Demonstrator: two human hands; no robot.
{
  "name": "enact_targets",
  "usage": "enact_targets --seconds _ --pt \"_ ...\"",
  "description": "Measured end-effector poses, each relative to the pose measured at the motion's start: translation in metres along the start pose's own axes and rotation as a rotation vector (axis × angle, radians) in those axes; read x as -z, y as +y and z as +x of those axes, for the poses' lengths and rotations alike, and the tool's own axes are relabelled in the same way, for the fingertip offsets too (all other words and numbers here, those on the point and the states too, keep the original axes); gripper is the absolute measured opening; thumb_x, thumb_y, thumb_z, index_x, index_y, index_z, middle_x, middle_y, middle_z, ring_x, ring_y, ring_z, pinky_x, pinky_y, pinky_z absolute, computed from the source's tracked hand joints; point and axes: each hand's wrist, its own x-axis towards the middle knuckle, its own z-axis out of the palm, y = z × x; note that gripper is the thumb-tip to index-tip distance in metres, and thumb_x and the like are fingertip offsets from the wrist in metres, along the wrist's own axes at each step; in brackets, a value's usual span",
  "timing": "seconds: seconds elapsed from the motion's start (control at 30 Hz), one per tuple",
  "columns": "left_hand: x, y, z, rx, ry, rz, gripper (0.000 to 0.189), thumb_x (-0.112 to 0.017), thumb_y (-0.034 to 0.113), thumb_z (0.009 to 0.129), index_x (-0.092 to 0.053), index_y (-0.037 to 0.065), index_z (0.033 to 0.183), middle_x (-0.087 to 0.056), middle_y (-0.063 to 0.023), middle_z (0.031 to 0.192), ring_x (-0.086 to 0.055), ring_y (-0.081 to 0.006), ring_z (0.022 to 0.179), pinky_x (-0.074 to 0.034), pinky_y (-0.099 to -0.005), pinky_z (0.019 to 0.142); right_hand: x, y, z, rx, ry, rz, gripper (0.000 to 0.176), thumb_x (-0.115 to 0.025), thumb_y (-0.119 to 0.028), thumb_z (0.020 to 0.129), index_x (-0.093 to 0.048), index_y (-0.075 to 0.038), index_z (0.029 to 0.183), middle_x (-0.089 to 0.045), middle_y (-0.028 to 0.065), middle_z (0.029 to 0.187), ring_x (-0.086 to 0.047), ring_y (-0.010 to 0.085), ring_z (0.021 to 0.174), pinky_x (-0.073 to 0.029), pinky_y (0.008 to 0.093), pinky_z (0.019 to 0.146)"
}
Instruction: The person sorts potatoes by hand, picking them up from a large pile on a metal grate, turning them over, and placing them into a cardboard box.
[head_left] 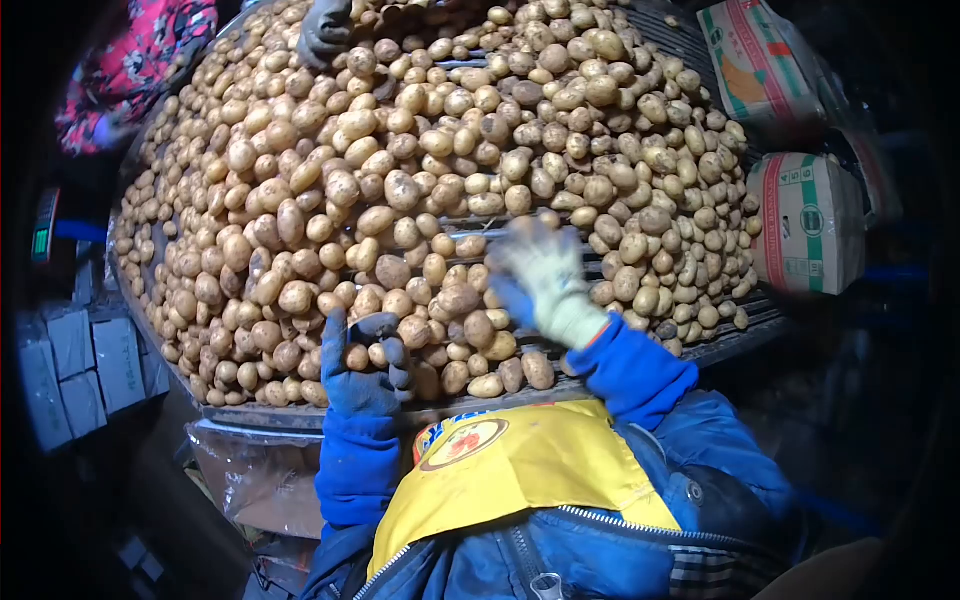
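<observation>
A broad heap of potatoes (400, 190) covers a slatted sorting table (470, 232). My left hand (366, 385), in a dark grey-blue glove, lies at the table's near edge with its fingers apart. Small potatoes show between those fingers, and none is visibly gripped. Further right, my right hand (548, 275) in a pale glove with blue on it reaches over a gap in the heap where metal slats show. Motion smears its fingers, so whether they hold a potato is hidden.
Another person's gloved hand (325, 32) rests on the far potatoes, and a floral sleeve (140, 70) is at upper left. Printed cartons (808, 225) stand along the right side. Pale boxes (120, 362) are stacked at left, with a plastic-covered carton (262, 480) below the near edge.
</observation>
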Motion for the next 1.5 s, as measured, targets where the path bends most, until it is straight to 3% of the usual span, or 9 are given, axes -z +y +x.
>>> enact_targets --seconds 0.17,0.3,0.37,0.5,0.7,0.9,0.97,1.3,1.5 --pt "-0.008 0.000 -0.003 0.034 0.159 0.061 0.067 -0.044 0.068 0.104 -0.076 0.009 0.104 -0.065 -0.0070 0.065 -0.054 -0.0216 0.043 -0.042 -0.0316 0.037 0.015 -0.034 -0.024 0.365 0.053 0.410 0.047 -0.072 -0.032 0.093 -0.066 -0.007 0.133 -0.067 0.0167 0.134 -0.062 0.0347 0.126 -0.044 0.0523 0.106" --pt "-0.006 0.003 -0.007 0.080 0.168 0.073 0.067 -0.046 0.067 0.104 -0.075 0.007 0.109 -0.066 -0.0090 0.068 -0.054 -0.0232 0.044 -0.044 -0.0329 0.040 0.027 0.020 -0.008 0.121 0.278 0.420 0.027 -0.069 -0.014 0.090 -0.071 -0.004 0.115 -0.074 0.0188 0.106 -0.071 0.0401 0.096 -0.058 0.0480 0.085" --pt "0.001 -0.002 -0.002 0.052 0.126 0.072 0.067 -0.047 0.066 0.103 -0.073 0.005 0.111 -0.067 -0.0103 0.070 -0.054 -0.0230 0.044 -0.044 -0.0329 0.039 0.028 0.039 0.000 -0.227 0.106 0.196 0.041 -0.072 -0.023 0.091 -0.067 -0.007 0.128 -0.071 0.0191 0.122 -0.067 0.0381 0.112 -0.053 0.0501 0.097" --pt "-0.002 -0.006 0.000 0.050 0.057 0.114 0.066 -0.050 0.062 0.104 -0.072 0.000 0.112 -0.071 -0.0114 0.074 -0.063 -0.0222 0.050 -0.052 -0.0317 0.044 0.006 0.038 0.008 -0.057 0.035 -0.081 0.051 -0.065 -0.025 0.095 -0.057 -0.013 0.144 -0.058 0.0199 0.146 -0.060 0.0429 0.124 -0.049 0.0516 0.104" --pt "-0.002 -0.007 -0.002 0.074 0.011 0.103 0.064 -0.050 0.061 0.105 -0.073 0.002 0.113 -0.071 -0.0109 0.074 -0.062 -0.0222 0.049 -0.052 -0.0330 0.045 0.020 0.040 0.012 -0.094 -0.059 -0.089 0.050 -0.063 -0.019 0.092 -0.057 -0.013 0.142 -0.058 0.0204 0.141 -0.065 0.0405 0.115 -0.054 0.0522 0.094" --pt "-0.015 -0.022 0.008 0.220 -0.098 0.025 0.060 -0.054 0.059 0.105 -0.068 0.003 0.124 -0.072 -0.0108 0.086 -0.068 -0.0222 0.066 -0.054 -0.0354 0.054 0.009 0.038 0.025 -0.085 -0.101 -0.109 0.041 -0.062 -0.013 0.089 -0.061 -0.010 0.130 -0.060 0.0237 0.126 -0.067 0.0441 0.104 -0.054 0.0553 0.085" --pt "-0.029 -0.028 0.010 0.278 0.069 0.122 0.059 -0.053 0.057 0.106 -0.069 0.003 0.122 -0.074 -0.0109 0.087 -0.068 -0.0233 0.064 -0.055 -0.0355 0.055 0.010 0.041 0.022 -0.065 -0.041 -0.100 0.036 -0.062 -0.014 0.089 -0.064 -0.010 0.125 -0.060 0.0234 0.126 -0.066 0.0438 0.106 -0.054 0.0551 0.087" --pt "-0.028 -0.036 0.022 0.334 -0.076 -0.080 0.057 -0.052 0.052 0.108 -0.059 0.005 0.141 -0.070 -0.0191 0.127 -0.071 -0.0328 0.099 -0.061 -0.0425 0.073 -0.009 0.049 0.006 -0.083 -0.005 -0.144 0.039 -0.065 -0.013 0.088 -0.068 -0.015 0.127 -0.057 0.0203 0.145 -0.061 0.0390 0.125 -0.051 0.0503 0.101" --pt "-0.023 -0.047 0.034 0.262 -0.246 -0.184 0.058 -0.052 0.049 0.109 -0.050 0.007 0.150 -0.055 -0.0202 0.149 -0.060 -0.0402 0.129 -0.056 -0.0569 0.103 0.027 0.018 0.008 -0.010 0.234 0.632 0.036 -0.080 -0.008 0.081 -0.076 -0.013 0.117 -0.065 0.0169 0.135 -0.068 0.0363 0.116 -0.058 0.0402 0.096"
